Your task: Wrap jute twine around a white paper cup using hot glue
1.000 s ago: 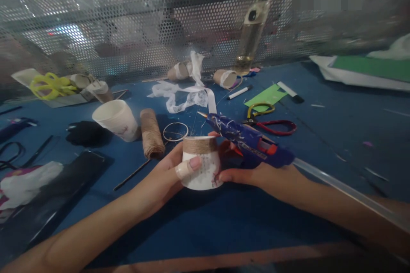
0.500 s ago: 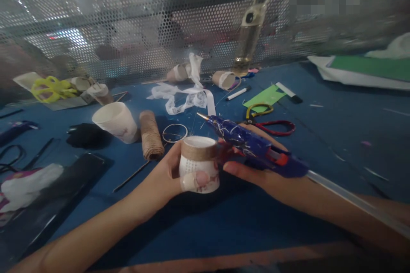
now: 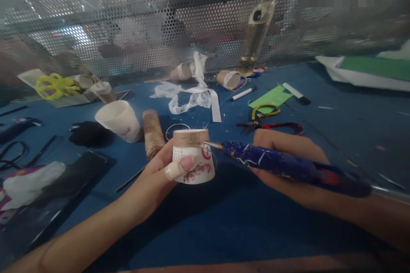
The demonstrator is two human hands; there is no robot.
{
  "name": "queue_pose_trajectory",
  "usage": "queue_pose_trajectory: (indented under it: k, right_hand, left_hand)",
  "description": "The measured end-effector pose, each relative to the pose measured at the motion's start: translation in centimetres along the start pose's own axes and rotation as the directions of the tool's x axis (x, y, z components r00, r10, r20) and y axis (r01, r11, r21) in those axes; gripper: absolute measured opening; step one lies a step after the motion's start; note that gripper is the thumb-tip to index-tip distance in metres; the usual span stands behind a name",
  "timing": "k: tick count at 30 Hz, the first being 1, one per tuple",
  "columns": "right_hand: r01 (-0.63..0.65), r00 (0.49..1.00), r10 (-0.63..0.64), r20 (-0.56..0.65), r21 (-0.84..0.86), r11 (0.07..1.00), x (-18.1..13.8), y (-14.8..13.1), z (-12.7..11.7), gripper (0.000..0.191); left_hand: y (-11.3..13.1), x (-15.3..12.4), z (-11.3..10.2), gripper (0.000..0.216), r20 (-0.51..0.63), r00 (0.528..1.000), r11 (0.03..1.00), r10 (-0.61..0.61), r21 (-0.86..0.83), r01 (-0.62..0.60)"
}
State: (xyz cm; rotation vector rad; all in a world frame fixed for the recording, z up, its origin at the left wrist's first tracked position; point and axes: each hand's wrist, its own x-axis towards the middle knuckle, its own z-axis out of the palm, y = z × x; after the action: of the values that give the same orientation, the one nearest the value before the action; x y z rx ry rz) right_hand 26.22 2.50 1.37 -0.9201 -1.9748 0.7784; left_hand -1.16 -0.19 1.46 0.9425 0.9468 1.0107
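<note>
Your left hand (image 3: 162, 170) is grasping the small printed cup (image 3: 200, 169), thumb laid across its near face, fingers curled behind it. The cup is held in front of you above the desk (image 3: 230, 230), its twine band (image 3: 188, 137) uppermost. Your right hand (image 3: 290, 141) is curled around the glue gun (image 3: 275, 160); its trigger finger cannot be made out. The gun's metal nozzle (image 3: 214, 145) lies at the band's right edge; contact cannot be confirmed. The twine roll (image 3: 153, 130) lies just beyond your left hand, near the white cup (image 3: 118, 119).
</note>
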Motion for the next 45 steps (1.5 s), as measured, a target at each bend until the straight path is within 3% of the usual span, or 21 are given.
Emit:
queue_pose_trajectory:
  k: [5, 10, 15, 19, 30, 45]
  right_hand:
    - [0.006, 0.998, -0.004, 0.068, -0.035, 0.999, 0.6, 0.2, -0.4, 0.027]
    - [0.023, 0.992, -0.007, 0.126, -0.119, 0.993, 0.7, -0.5, -0.9, 0.027]
    - [-0.002, 0.999, 0.008, 0.034, -0.169, 0.986, 0.0, -0.9, -0.3, 0.028]
    - [0.049, 0.998, -0.043, 0.039, -0.171, 0.984, -0.3, -0.7, 0.2, 0.03]
    - [0.087, 0.994, -0.065, 0.087, -0.28, 0.956, -0.2, -1.2, -0.1, 0.028]
    - [0.11, 0.992, -0.072, 0.1, -0.459, 0.882, -0.2, -2.1, -0.5, 0.027]
  left_hand:
    - [0.3, -0.4, 0.4, 0.053, -0.098, 0.995, 0.999, -0.024, -0.029, 0.021]
    - [0.0, -0.2, -0.2, 0.064, -0.017, 0.997, 0.995, 0.069, 0.067, -0.068]
    - [0.0, -0.4, -0.2, 0.058, -0.075, 0.992, 0.974, 0.106, 0.207, -0.088]
    - [-0.2, -0.3, -0.6, 0.047, 0.007, 0.991, 0.958, 0.135, 0.253, -0.133]
    - [-0.1, -0.2, -0.5, 0.054, -0.005, 0.979, 0.893, 0.202, 0.412, -0.182]
    - [-0.8, 0.0, -1.4, 0.065, -0.009, 0.967, 0.846, 0.256, 0.487, -0.219]
